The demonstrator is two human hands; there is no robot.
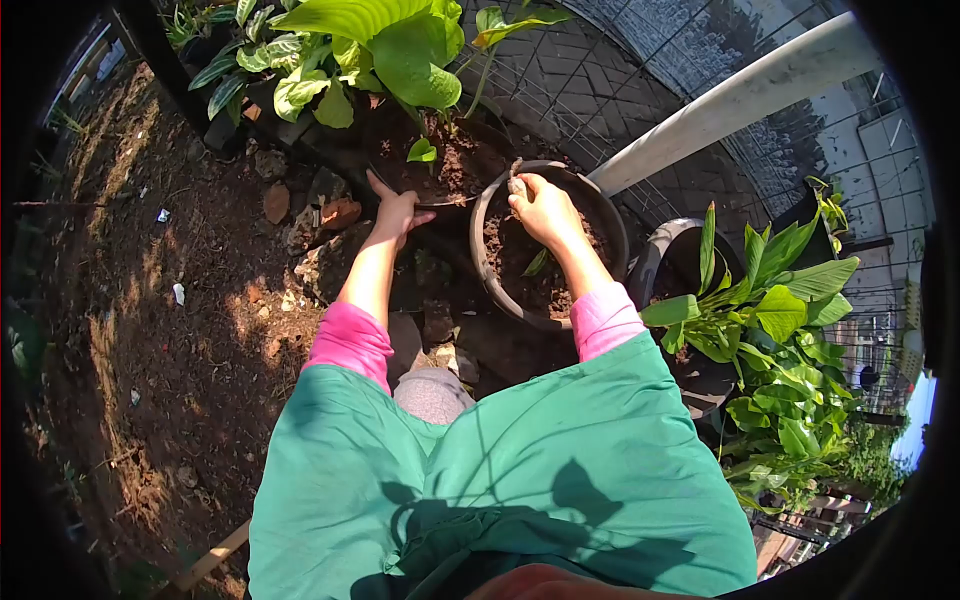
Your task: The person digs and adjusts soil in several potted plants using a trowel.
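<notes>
My left hand [398, 212] is against the near side of a dark plant pot [478, 197], thumb and forefinger spread along its wall. A plant with broad green leaves [415, 60] grows from the loose brown soil [462, 165] in that pot. Just right of it stands a second round pot [482, 262], partly filled with soil and with a small green leaf [537, 263] inside. Over its far left rim, my right hand [540, 208] has its fingers pinched together around a small brownish piece that I cannot identify.
A third pot [650, 262] with long-leaved plants [775, 290] stands at the right. A pale slanted post [735, 105] and wire mesh fence [620, 60] rise behind. Variegated plants [290, 75] grow at the upper left. Stones [340, 212] and bare earth [170, 300] lie left.
</notes>
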